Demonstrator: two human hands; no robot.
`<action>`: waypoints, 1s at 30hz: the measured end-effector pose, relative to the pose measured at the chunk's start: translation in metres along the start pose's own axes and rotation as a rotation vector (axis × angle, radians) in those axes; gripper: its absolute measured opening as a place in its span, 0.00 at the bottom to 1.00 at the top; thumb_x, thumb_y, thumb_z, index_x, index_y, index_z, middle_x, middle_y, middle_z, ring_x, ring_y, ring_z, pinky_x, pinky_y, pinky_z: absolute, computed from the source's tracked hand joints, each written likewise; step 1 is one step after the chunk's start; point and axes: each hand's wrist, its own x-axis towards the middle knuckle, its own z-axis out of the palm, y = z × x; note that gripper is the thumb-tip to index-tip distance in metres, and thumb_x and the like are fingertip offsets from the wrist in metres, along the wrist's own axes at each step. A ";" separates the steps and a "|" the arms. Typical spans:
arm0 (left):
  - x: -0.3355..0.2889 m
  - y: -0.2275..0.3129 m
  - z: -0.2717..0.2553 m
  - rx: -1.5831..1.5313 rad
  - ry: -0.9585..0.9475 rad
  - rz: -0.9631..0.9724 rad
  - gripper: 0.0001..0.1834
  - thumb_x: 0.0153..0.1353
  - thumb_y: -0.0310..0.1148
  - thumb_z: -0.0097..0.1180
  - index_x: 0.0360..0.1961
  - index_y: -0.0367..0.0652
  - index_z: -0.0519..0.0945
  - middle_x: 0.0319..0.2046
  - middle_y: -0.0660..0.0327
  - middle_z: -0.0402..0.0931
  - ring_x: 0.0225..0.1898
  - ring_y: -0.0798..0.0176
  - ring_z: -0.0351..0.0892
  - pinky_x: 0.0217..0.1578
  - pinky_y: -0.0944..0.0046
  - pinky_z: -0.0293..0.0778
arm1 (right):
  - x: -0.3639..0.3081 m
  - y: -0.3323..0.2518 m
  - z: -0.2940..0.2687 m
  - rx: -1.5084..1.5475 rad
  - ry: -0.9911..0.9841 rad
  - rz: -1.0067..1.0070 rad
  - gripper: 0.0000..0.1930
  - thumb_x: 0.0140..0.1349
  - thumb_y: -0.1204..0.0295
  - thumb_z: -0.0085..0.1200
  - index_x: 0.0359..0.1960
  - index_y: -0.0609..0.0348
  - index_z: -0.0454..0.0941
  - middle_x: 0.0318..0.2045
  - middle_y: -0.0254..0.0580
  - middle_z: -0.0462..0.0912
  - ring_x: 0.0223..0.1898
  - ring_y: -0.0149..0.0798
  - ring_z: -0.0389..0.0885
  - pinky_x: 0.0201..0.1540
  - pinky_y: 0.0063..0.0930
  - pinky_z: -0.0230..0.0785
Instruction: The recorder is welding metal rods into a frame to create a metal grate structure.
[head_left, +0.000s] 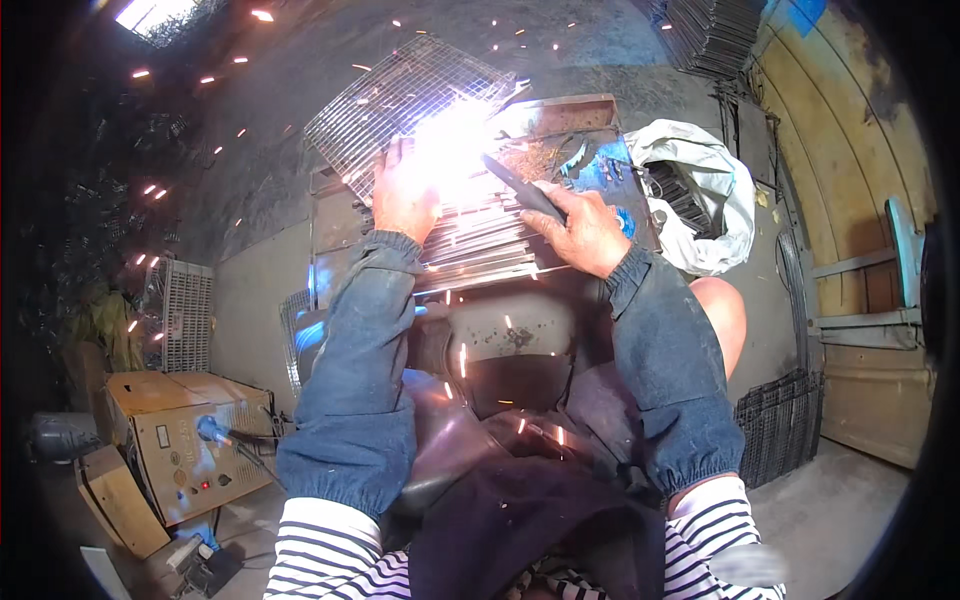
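A blinding white welding arc (455, 150) burns at the near edge of a square wire mesh panel (400, 85), and its glare hides the joint. My left hand (405, 200) grips that near edge, its fingertips over the wires and its thumb side lost in the light. In my right hand (582, 232) is a dark welding electrode holder (525, 190), fingers wrapped round it, its tip pointing up and left into the glare. Just below the arc, several thin metal rods (480, 250) lie side by side across the metal worktable (575, 115).
Sparks fly to the left. A white sack (740, 190) holding dark metal pieces stands at the right, near stacked mesh panels (780, 425). An orange welding machine (185, 445) with a cable sits at lower left. A yellow wooden panel (840, 170) lines the right side.
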 end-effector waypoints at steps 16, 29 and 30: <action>0.006 0.000 -0.005 -0.083 -0.014 -0.062 0.26 0.61 0.28 0.51 0.61 0.28 0.74 0.62 0.39 0.73 0.71 0.40 0.63 0.69 0.41 0.59 | -0.002 0.004 0.006 -0.029 0.087 -0.083 0.21 0.64 0.64 0.62 0.52 0.70 0.78 0.34 0.66 0.83 0.38 0.63 0.85 0.40 0.45 0.77; -0.026 -0.009 -0.003 0.055 -0.054 -0.216 0.27 0.65 0.25 0.43 0.65 0.27 0.69 0.65 0.39 0.70 0.70 0.42 0.65 0.69 0.47 0.62 | -0.010 -0.004 0.021 0.007 -0.040 -0.126 0.25 0.64 0.63 0.64 0.54 0.73 0.77 0.36 0.64 0.85 0.37 0.59 0.87 0.41 0.40 0.78; -0.026 -0.010 -0.001 0.078 -0.062 -0.210 0.27 0.65 0.25 0.43 0.66 0.28 0.69 0.65 0.39 0.70 0.70 0.42 0.65 0.69 0.46 0.62 | -0.010 -0.006 0.022 0.025 -0.059 -0.103 0.25 0.64 0.63 0.64 0.54 0.72 0.77 0.36 0.64 0.85 0.37 0.59 0.87 0.41 0.40 0.78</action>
